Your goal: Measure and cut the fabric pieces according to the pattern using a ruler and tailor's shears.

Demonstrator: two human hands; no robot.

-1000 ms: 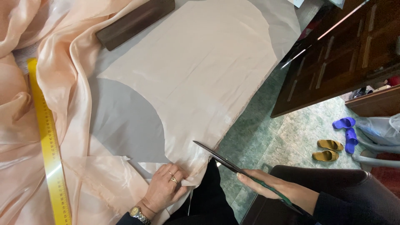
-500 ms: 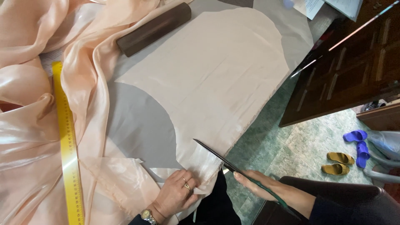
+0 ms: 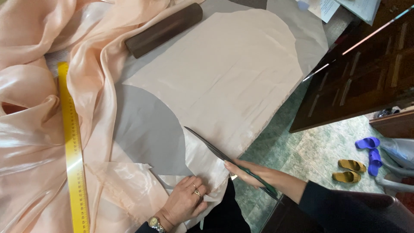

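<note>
We're seeing the ruler point(image 3: 72, 146) lying left of the cut fabric piece point(image 3: 220, 82), the wooden block point(image 3: 164, 29) sitting behind it, sandals point(image 3: 351, 170) resting on the floor point(image 3: 302, 155) right.

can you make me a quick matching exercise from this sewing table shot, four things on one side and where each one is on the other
Things:
1. scissors
2. yellow ruler
3. dark wooden block
4. left hand

Places:
A. at the top, on the far edge of the cut peach fabric
B. pressed flat on fabric at the near table edge, watch on its wrist
C. in the right hand, blades pointing up-left over the fabric
D. running lengthwise on the left, over the shiny loose cloth

Pairs: 1-C, 2-D, 3-A, 4-B
</note>
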